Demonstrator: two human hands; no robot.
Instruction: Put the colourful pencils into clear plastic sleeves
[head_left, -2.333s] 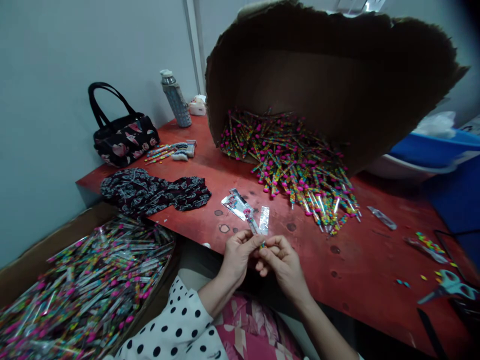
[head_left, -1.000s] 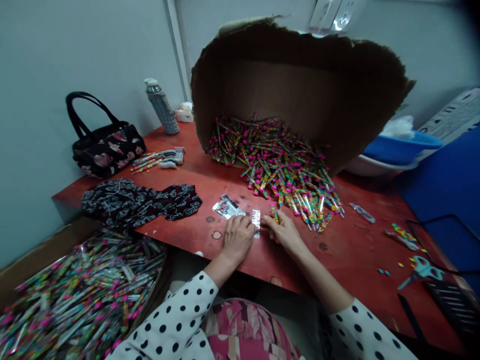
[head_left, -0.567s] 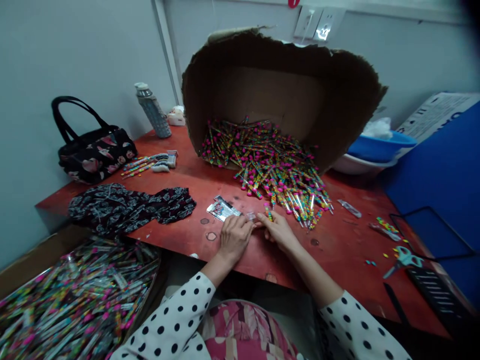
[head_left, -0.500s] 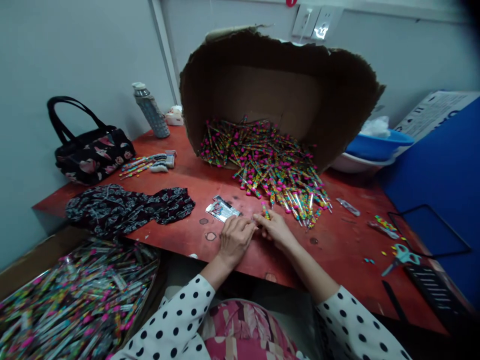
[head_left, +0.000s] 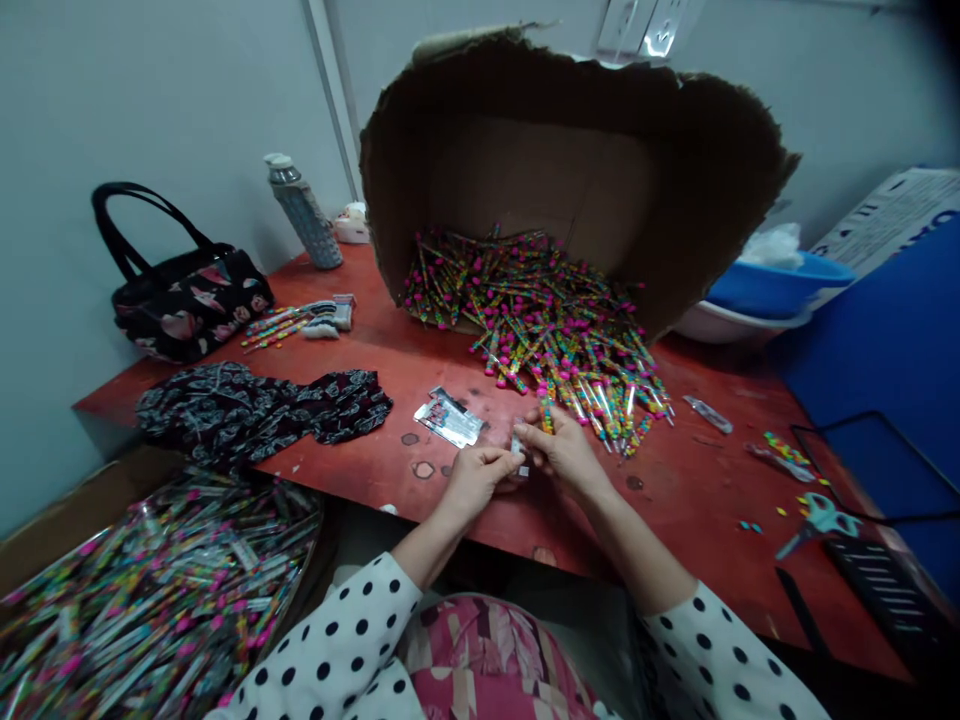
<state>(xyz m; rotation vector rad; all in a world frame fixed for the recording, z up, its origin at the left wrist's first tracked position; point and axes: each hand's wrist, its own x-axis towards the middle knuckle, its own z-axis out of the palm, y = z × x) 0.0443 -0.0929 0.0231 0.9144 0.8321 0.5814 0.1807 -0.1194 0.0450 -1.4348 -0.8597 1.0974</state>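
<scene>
Left hand (head_left: pixel 474 483) and right hand (head_left: pixel 562 452) are both partly closed, over the table's near edge, fingers pinching a small foil strip (head_left: pixel 517 445) between them. The hands hide most of the strip, and its long axis appears to run roughly near to far; which end points far cannot be determined. A striped stick (head_left: pixel 546 412) stands just past the right fingers; whether it is held cannot be determined.

The red table (head_left: pixel 697 500) carries a torn cardboard box (head_left: pixel 540 170) on its side, spilling a pile of pink-tipped sticks (head_left: pixel 540 330) directly far of the hands. Foil packets (head_left: pixel 448 418) lie just left of the strip; their print is too small to read. Farther left are a patterned cloth (head_left: pixel 262 415), a black handbag (head_left: pixel 180 305) and a bottle (head_left: pixel 302 212). Scissors (head_left: pixel 817 525) lie far right. A carton (head_left: pixel 150 600) of wrapped sticks sits near left. A printed board (head_left: pixel 892 215) at far right is not legible.
</scene>
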